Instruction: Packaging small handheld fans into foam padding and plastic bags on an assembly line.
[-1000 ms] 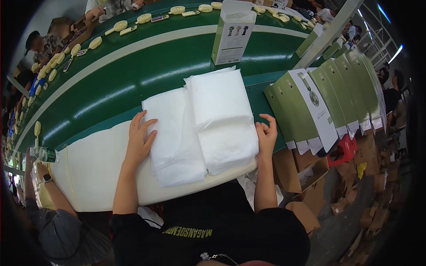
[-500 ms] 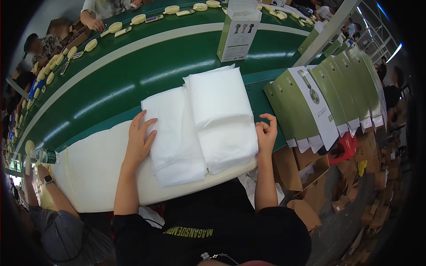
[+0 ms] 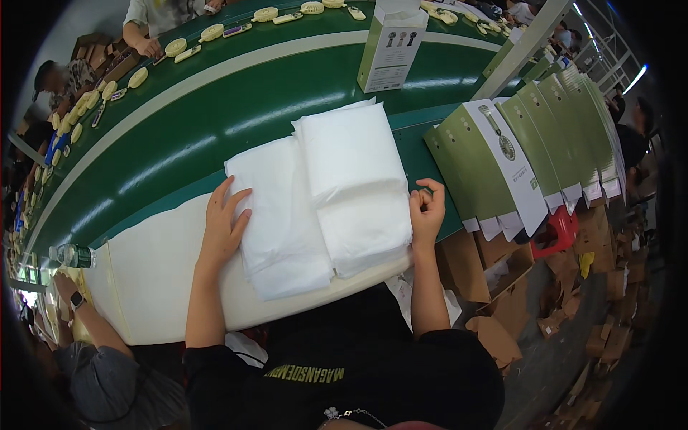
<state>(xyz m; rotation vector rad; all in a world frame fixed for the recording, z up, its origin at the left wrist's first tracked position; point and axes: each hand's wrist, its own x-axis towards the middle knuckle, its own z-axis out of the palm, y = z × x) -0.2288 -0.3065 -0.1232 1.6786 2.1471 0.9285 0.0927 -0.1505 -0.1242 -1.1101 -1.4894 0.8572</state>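
Two piles of thin white bags or sheets lie side by side before me, a left pile (image 3: 276, 208) and a taller right pile (image 3: 358, 154) with a crease across its middle. They rest on a cream padded surface (image 3: 165, 265) at the green conveyor's near edge. My left hand (image 3: 223, 223) lies on the left pile's outer edge, fingers spread and holding nothing. Beside the right pile's right edge is my right hand (image 3: 428, 211), its fingers curled in with nothing seen in them; whether it touches the pile is hard to tell.
Green-and-white boxes (image 3: 494, 165) stand in a row at right. Another box (image 3: 390, 46) stands upright on the conveyor (image 3: 287, 89). Cream handheld fans (image 3: 213, 32) line its far side, where a person works. A bottle (image 3: 75, 256) and a co-worker's arm (image 3: 93, 312) are at left; cartons (image 3: 459, 269) lie at lower right.
Both hands keep nearly the same place and pose at the piles. The fans on the far belt have shifted slightly left. At far left, the fan near the co-worker's hand has gone from sight.
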